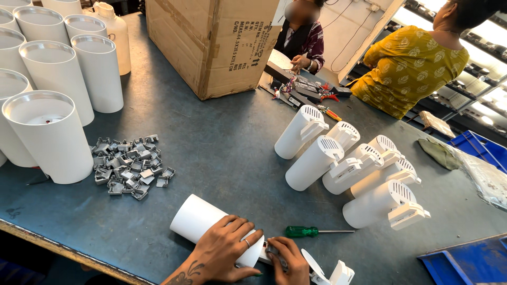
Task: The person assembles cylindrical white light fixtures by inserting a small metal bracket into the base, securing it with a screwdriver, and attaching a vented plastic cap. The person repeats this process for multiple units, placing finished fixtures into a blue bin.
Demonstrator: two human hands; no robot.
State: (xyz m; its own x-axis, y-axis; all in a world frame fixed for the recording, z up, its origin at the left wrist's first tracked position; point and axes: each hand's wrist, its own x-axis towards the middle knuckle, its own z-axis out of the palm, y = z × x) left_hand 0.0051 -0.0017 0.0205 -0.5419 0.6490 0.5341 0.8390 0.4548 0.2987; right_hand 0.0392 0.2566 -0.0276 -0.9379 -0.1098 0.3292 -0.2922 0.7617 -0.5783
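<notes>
My left hand [224, 248] has its grip around the white tube [203, 221] lying on the desk [222, 153]. Right hand [290, 261] pinches a small metal part [274, 249] at the tube's end, with a green screwdriver [311, 231] just beside it.

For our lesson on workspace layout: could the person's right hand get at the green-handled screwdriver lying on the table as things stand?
Probably yes. The green-handled screwdriver lies on bare table just beyond the right hand, with nothing between them. That hand is now pressed to the end of the white cylinder, so it must let go first.
</notes>
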